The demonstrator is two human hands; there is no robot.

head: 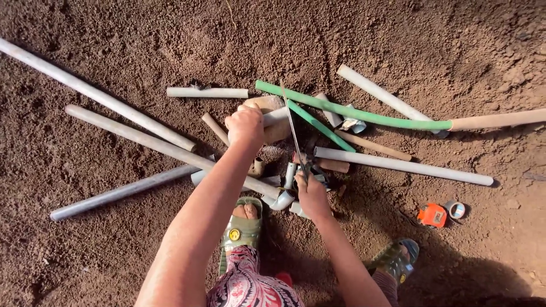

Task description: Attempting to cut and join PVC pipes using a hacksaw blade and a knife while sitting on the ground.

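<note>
1. Left hand (245, 125): closing in a fist around the near end of a short grey pipe piece (277, 116), pinning it against a tan stone (274, 126) beneath.
2. Right hand (311, 196): gripping the handle of a hacksaw (294, 132), fingers wrapped tight, handle itself mostly hidden under the fist.
3. Hacksaw blade: running away from the right hand, crossing over the short grey pipe piece just beside the left hand; contact point not clearly resolvable.
4. Short grey pipe piece: lying across the stone at the centre of the pile, between the two hands.
5. Green hose (352, 112): arching from above the stone toward the right, joining a tan pipe (497, 119) at the far right.
6. Long grey pipes (131, 135): lying diagonally on the brown soil (114, 250) at the left, passing under the left forearm.
7. White pipe (404, 166): resting to the right of the saw, well apart from both hands.
8. Pipe elbow fitting (280, 200): sitting just beside the right hand, near the green sandal (242, 230).
9. Orange tape measure (432, 215) and tape roll (456, 210): lying side by side on the soil at the right, well apart from the pile.
</note>
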